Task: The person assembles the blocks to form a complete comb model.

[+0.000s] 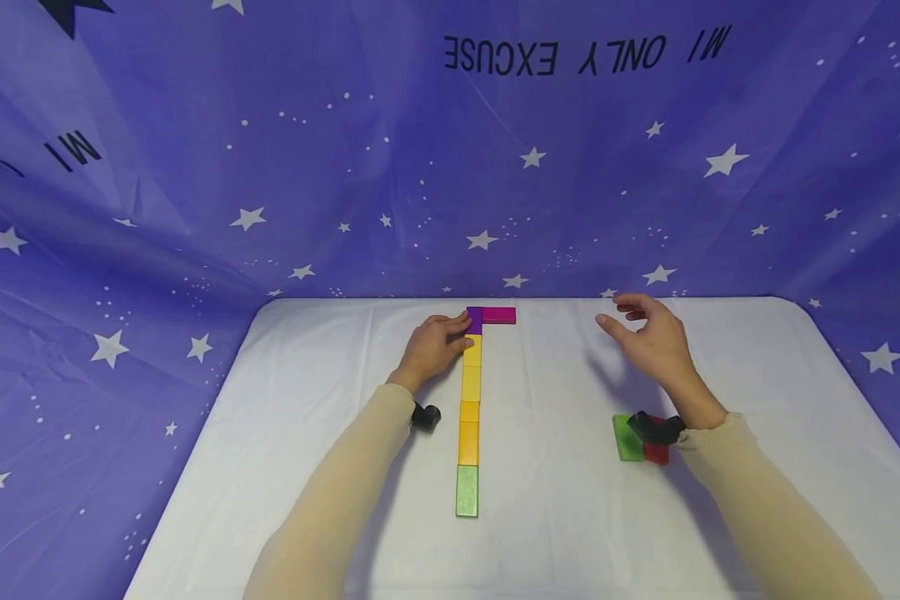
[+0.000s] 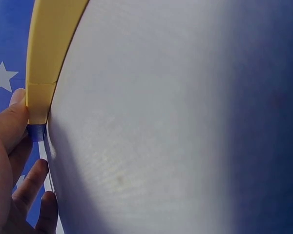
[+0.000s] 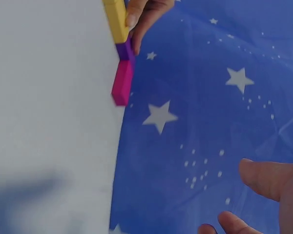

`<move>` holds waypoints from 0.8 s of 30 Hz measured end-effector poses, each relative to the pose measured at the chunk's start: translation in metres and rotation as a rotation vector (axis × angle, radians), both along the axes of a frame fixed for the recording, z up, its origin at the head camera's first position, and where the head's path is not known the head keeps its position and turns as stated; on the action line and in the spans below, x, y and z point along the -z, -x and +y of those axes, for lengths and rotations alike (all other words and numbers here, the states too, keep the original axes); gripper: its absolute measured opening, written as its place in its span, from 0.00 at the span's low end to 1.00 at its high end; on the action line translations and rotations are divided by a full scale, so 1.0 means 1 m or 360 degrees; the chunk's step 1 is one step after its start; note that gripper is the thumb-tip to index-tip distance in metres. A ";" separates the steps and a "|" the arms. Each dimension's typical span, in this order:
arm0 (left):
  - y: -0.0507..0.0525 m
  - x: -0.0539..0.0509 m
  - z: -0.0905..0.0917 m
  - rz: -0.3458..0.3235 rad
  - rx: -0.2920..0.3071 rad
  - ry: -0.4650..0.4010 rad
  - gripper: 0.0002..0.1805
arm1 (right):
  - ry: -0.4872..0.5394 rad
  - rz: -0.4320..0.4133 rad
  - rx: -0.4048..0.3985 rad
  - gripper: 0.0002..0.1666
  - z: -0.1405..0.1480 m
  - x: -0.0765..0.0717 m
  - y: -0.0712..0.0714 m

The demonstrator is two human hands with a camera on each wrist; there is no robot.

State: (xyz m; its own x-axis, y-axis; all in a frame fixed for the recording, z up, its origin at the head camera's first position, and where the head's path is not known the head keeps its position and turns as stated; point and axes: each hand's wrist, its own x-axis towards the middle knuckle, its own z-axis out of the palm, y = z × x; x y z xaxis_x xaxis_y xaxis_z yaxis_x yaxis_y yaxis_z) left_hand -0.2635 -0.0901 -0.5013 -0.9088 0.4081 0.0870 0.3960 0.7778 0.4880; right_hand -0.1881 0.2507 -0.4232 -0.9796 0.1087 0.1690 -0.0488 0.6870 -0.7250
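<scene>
A column of blocks runs down the table: a purple block [image 1: 475, 321] at the far end, then yellow [image 1: 472, 384], orange [image 1: 468, 442] and a light green block [image 1: 467, 492] nearest. A magenta block [image 1: 499, 316] extends rightward from the purple one; the right wrist view shows the magenta block [image 3: 122, 83] touching it. The left hand [image 1: 433, 346] touches the left side of the purple and top yellow blocks with fingertips and thumb. Raised above the table at the right, the right hand [image 1: 654, 337] holds nothing, thumb and fingers apart.
A green block [image 1: 627, 438] and a red block [image 1: 656, 452] lie side by side under the right wrist, partly covered by its black wrist camera [image 1: 656, 428]. Beyond the white table's far edge [image 1: 390, 299] hangs a purple-blue cloth [image 1: 420, 167] with stars.
</scene>
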 end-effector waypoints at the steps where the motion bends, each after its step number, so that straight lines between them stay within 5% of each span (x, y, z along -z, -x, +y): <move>1: 0.000 0.000 0.000 0.0002 0.0001 0.0002 0.26 | -0.0009 -0.0010 0.0009 0.32 0.004 0.001 -0.003; 10: -0.001 -0.001 -0.001 -0.0001 0.0000 0.0000 0.26 | -0.0039 -0.0110 0.0118 0.36 0.038 0.013 -0.021; 24: -0.001 -0.002 0.000 0.0023 0.0008 -0.0011 0.26 | -0.0100 -0.0263 0.0217 0.43 0.067 0.037 -0.028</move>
